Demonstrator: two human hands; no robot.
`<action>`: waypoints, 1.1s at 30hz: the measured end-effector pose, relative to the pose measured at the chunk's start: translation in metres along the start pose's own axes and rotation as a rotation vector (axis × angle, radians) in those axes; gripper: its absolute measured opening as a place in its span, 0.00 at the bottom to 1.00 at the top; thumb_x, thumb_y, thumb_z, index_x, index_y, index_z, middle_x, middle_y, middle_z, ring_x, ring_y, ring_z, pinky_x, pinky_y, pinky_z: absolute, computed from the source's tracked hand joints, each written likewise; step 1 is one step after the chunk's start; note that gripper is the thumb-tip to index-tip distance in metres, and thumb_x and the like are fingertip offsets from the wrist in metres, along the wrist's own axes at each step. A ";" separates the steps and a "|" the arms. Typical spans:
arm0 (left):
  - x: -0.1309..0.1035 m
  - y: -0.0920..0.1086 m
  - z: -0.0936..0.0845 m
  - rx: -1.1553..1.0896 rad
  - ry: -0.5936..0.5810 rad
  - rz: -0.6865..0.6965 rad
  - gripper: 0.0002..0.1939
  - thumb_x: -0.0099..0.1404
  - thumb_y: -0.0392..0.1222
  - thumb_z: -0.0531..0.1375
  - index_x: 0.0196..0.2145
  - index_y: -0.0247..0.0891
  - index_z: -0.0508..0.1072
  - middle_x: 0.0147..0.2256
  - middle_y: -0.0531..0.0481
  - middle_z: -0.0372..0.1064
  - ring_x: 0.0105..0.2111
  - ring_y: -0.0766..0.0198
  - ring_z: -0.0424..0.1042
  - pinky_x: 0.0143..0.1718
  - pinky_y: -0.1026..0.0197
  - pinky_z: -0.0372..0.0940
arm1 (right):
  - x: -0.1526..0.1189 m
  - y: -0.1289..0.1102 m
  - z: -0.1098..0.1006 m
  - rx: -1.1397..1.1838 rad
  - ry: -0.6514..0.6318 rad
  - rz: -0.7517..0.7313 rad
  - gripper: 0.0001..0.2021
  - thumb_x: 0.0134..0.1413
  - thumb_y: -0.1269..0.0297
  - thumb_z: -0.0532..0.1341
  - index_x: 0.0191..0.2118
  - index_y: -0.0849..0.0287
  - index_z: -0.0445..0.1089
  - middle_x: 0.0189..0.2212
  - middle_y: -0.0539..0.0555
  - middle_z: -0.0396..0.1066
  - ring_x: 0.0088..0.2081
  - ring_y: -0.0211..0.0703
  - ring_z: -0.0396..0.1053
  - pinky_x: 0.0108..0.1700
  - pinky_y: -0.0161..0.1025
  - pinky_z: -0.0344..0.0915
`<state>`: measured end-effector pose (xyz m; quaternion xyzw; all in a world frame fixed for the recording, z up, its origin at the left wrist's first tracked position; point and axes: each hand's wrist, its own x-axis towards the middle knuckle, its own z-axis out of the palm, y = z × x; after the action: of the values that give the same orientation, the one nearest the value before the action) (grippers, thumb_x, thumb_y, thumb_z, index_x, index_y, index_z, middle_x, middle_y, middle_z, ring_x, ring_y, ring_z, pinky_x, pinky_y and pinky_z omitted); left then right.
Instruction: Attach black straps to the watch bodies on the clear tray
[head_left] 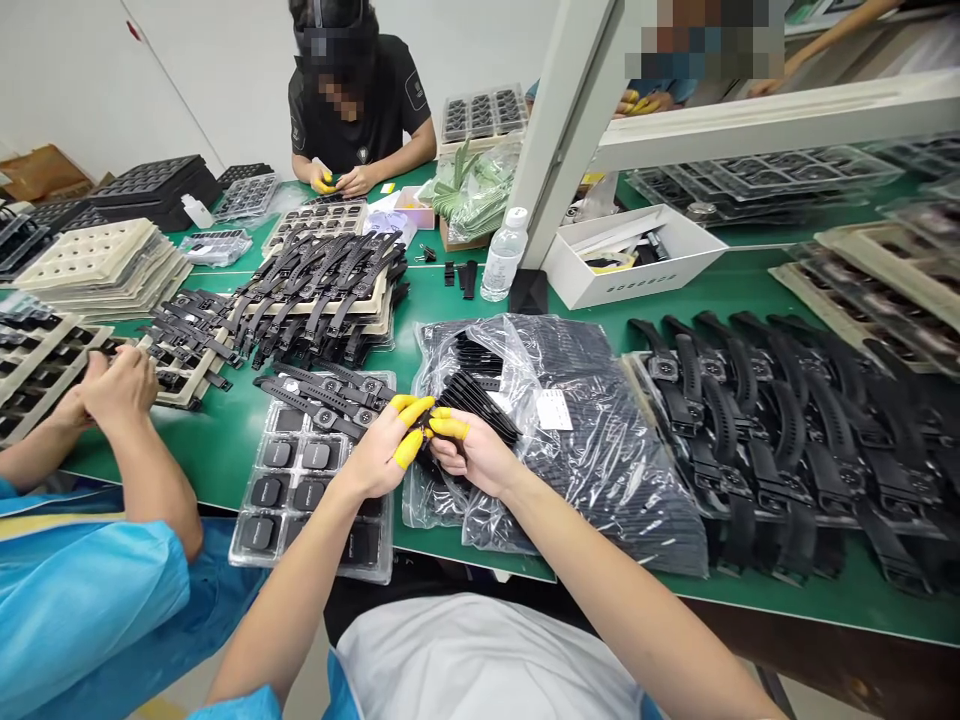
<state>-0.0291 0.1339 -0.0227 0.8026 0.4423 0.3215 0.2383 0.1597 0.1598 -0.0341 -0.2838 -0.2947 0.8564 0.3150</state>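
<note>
My left hand [382, 448] and my right hand [480, 452] meet in front of me, with yellow finger cots on several fingertips. Both pinch a small black watch piece [425, 420], mostly covered by the fingers. Just behind them, a fan of black watch straps [480, 405] sticks out of a clear plastic bag [517, 350] packed with more straps. Left of my hands lies a clear tray [238, 540] with square black watch heads [266, 492] in its pockets. Several watches with straps attached [330, 400] rest across the tray's far end.
Strapped watches are heaped on trays [322, 290] ahead and laid in rows [772, 400] at right. A water bottle [505, 255] and white box [637, 255] stand behind the bag. A co-worker's hands [120, 385] are at left; another person [360, 110] works across the table.
</note>
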 end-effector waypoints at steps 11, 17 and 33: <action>0.000 0.000 -0.001 0.292 -0.048 0.035 0.22 0.71 0.36 0.53 0.60 0.35 0.70 0.51 0.35 0.70 0.51 0.47 0.71 0.54 0.44 0.72 | 0.001 0.000 0.002 -0.075 0.026 0.035 0.15 0.51 0.57 0.69 0.33 0.56 0.61 0.16 0.38 0.55 0.15 0.27 0.44 0.17 0.27 0.38; 0.000 0.006 -0.006 -0.019 0.005 0.018 0.22 0.76 0.39 0.51 0.64 0.41 0.67 0.55 0.39 0.71 0.55 0.53 0.73 0.59 0.49 0.70 | -0.002 -0.001 0.003 -0.150 -0.029 -0.072 0.17 0.54 0.51 0.68 0.34 0.55 0.63 0.16 0.39 0.57 0.15 0.29 0.46 0.18 0.30 0.41; -0.033 -0.003 -0.132 0.589 -0.251 -0.161 0.13 0.70 0.40 0.56 0.45 0.42 0.80 0.39 0.43 0.79 0.39 0.52 0.78 0.43 0.55 0.72 | -0.008 -0.003 -0.004 -1.277 -0.043 -0.558 0.12 0.68 0.55 0.59 0.46 0.54 0.75 0.28 0.52 0.72 0.29 0.46 0.67 0.34 0.41 0.60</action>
<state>-0.1395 0.1198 0.0552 0.8328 0.5456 0.0584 0.0731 0.1682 0.1574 -0.0319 -0.3100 -0.8087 0.4080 0.2889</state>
